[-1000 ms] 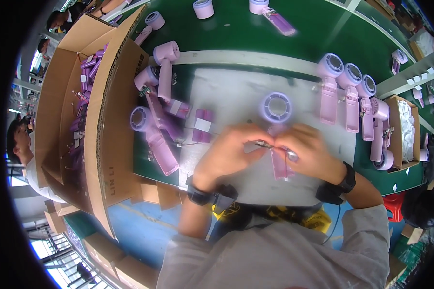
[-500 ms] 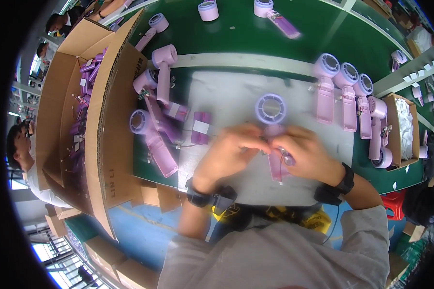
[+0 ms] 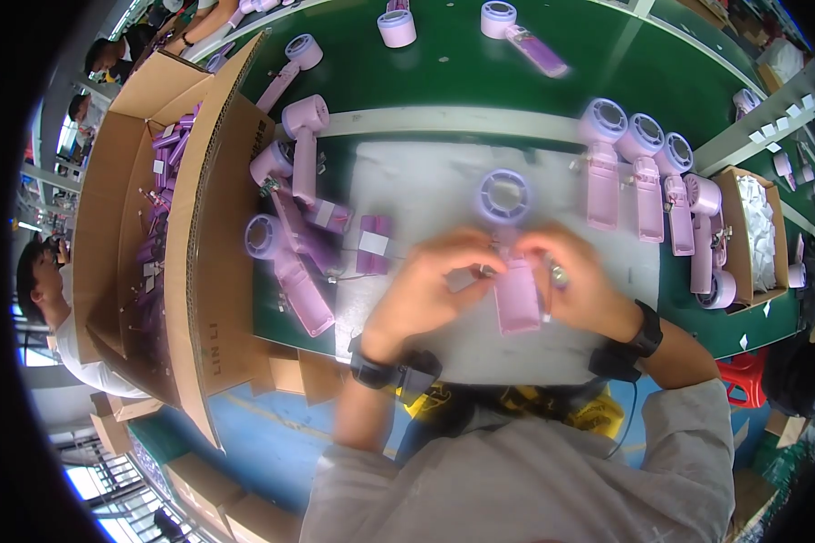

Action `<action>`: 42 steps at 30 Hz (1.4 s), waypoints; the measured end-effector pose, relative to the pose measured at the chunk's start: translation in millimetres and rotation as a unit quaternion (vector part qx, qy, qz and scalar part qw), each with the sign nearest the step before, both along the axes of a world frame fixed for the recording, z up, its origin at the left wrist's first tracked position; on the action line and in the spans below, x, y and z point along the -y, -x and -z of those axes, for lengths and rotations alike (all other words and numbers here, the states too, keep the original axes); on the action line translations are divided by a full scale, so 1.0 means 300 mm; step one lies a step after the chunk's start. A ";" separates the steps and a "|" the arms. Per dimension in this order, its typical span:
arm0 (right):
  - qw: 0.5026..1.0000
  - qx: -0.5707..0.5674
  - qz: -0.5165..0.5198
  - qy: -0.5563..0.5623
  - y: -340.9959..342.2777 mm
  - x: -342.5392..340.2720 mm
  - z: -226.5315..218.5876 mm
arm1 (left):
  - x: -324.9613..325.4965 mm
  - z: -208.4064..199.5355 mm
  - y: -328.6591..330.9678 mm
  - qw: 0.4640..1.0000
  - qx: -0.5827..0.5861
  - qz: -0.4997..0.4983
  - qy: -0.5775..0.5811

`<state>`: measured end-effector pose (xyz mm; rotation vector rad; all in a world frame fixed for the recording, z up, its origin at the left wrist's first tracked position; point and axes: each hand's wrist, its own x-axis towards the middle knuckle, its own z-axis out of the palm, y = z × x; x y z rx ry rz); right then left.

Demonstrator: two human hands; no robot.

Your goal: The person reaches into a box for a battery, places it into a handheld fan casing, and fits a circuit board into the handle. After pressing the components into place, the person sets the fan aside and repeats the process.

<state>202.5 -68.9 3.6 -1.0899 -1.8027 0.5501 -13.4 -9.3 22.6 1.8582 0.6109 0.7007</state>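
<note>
A pink handheld fan (image 3: pixel 518 303) lies on the pale mat in front of me, its lilac ring-shaped head (image 3: pixel 503 196) pointing away and its open, hollow handle toward me. My left hand (image 3: pixel 436 279) pinches at the fan's neck from the left, thumb and forefinger closed by the handle's upper end. From the right, my right hand (image 3: pixel 584 282) curls over the same neck, fingertips bent inward and blurred. Under its fingers shows a small shiny round part (image 3: pixel 558 275), too smeared to name. A purple battery pack (image 3: pixel 373 244) with a white label lies left of my left hand.
More pink fans lie left (image 3: pixel 301 290) and in a row at right (image 3: pixel 602 176). A tall cardboard box (image 3: pixel 231 226) of purple packs stands left. At right is a small carton (image 3: pixel 781 282) of white pieces. A pale rail (image 3: pixel 453 119) crosses the green table. Other people are at far left.
My hands have moved apart slightly, uncovering more of the hollow handle. The right hand has shifted outward with the shiny part. The fan has barely moved.
</note>
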 end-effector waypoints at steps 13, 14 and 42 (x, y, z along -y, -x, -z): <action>0.999 0.032 0.010 -0.017 -0.002 -0.005 -0.052 | -0.002 0.000 0.018 0.993 0.003 0.013 0.117; 0.999 0.032 0.010 -0.018 -0.001 -0.005 -0.048 | -0.001 0.000 0.019 0.993 0.003 0.012 0.117; 0.985 0.161 -0.018 -0.052 0.000 0.006 -0.028 | 0.007 0.029 0.008 0.980 -0.003 -0.006 0.201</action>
